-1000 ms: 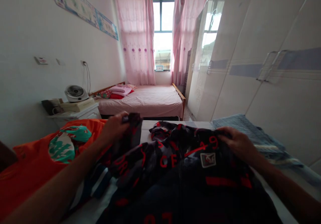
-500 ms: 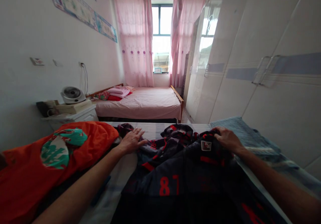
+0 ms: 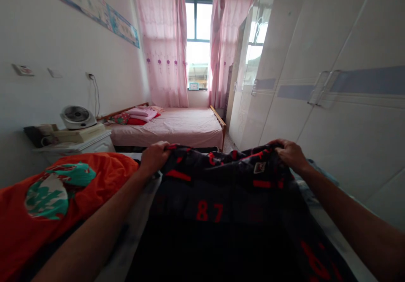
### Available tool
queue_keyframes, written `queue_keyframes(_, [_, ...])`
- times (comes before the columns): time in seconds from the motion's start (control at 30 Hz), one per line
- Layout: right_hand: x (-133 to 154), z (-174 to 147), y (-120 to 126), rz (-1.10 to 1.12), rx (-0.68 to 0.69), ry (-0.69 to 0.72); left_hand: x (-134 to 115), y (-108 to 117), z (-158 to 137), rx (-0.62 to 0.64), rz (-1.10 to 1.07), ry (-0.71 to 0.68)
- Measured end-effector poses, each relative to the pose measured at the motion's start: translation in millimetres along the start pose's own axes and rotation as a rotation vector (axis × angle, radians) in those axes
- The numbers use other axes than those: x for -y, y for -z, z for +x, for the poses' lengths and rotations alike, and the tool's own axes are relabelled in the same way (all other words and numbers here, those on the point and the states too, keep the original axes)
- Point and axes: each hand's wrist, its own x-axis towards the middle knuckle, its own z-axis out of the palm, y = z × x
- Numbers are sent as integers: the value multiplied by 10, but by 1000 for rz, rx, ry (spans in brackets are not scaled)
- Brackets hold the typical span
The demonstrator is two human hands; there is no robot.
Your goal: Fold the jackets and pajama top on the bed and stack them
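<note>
A black garment (image 3: 234,202) with red patterning and a red "87" stretches between my hands, its far edge lifted. It looks like a jacket or sweatshirt, though its near part is too dark to make out. My left hand (image 3: 155,157) is closed around the far left corner. At the far right corner, my right hand (image 3: 289,153) grips the cloth beside a small square badge. An orange garment (image 3: 107,172) with a green and white print lies left of my left forearm. Folded blue denim (image 3: 322,176) is partly hidden behind my right forearm.
Beyond the garments stands a bed (image 3: 177,126) with pink bedding. A small fan (image 3: 79,116) rests on boxes on a white nightstand (image 3: 98,142) at the left. White wardrobe doors (image 3: 332,33) line the right side.
My left hand went from lying spread on the cloth to gripping its corner. Both hands have raised the garment's far edge, pulling it straighter. The camera view has shifted slightly.
</note>
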Motion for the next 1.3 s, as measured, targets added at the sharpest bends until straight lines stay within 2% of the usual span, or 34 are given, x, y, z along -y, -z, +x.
queue_keyframes(0.07, [26, 124, -82, 0, -129, -21, 13, 184, 118, -102, 93, 44])
queue_keyframes(0.13, [73, 170, -232, -6, -153, -6, 34, 226, 164, -143, 185, 70])
queue_keyframes(0.2, [138, 70, -393, -9, -133, 34, 61, 151, 94, -131, 239, 67])
queue_keyframes(0.27, [192, -207, -505, -10, -102, 105, 106, 26, -128, -75, 263, 35])
queue_keyframes(0.33, [194, -634, -536, -20, -27, 218, 191, -87, -517, 12, 249, -22])
queue_keyframes(0.4, [111, -1135, -495, -70, 99, 357, 339, -154, -1040, 118, 185, -68])
queue_keyframes(0.43, [37, -1381, -461, -113, 149, 372, 436, -170, -1327, 181, 127, -53])
queue_keyframes(0.53, [-267, -1972, -370, -218, 284, 328, 763, -152, -2130, 336, -116, -5])
queue_keyframes(0.6, [-463, -2164, -344, -264, 337, 234, 941, -97, -2509, 362, -243, 24])
queue_keyframes(0.67, [-591, -2157, -319, -281, 379, 127, 1041, -16, -2731, 399, -302, 58])
queue_keyframes(0.73, [-635, -1963, -246, -186, 423, 47, 1061, 83, -2833, 439, -335, 51])
queue_keyframes(0.77, [-632, -1814, -179, -104, 393, -7, 1048, 131, -2857, 452, -349, 14])
queue_keyframes(0.8, [-618, -1647, -92, -13, 347, -55, 1023, 176, -2871, 460, -358, -43])
queue_keyframes(0.83, [-597, -1480, 10, 62, 212, -157, 990, 211, -2881, 456, -348, -102])
queue_keyframes(0.9, [-543, -1219, 223, 59, -16, -268, 914, 239, -2899, 428, -254, -184])
queue_keyframes(0.93, [-508, -1156, 310, 26, -119, -280, 877, 227, -2911, 400, -185, -201])
queue_keyframes(1.0, [-412, -1212, 394, -60, -224, -184, 816, 154, -2939, 317, -56, -218])
queue_keyframes(1.03, [-351, -1331, 380, -87, -232, -101, 792, 102, -2952, 275, -8, -219])
queue_keyframes(1.1, [-213, -1709, 253, -86, -133, 97, 750, 2, -2960, 201, 49, -188])
queue_keyframes(1.2, [-9, -2415, -48, -16, 169, 348, 659, -51, -2892, 130, 38, -82])
queue_keyframes(1.3, [212, -2974, -279, -98, 204, 560, 498, 42, -2714, 60, -72, -6])
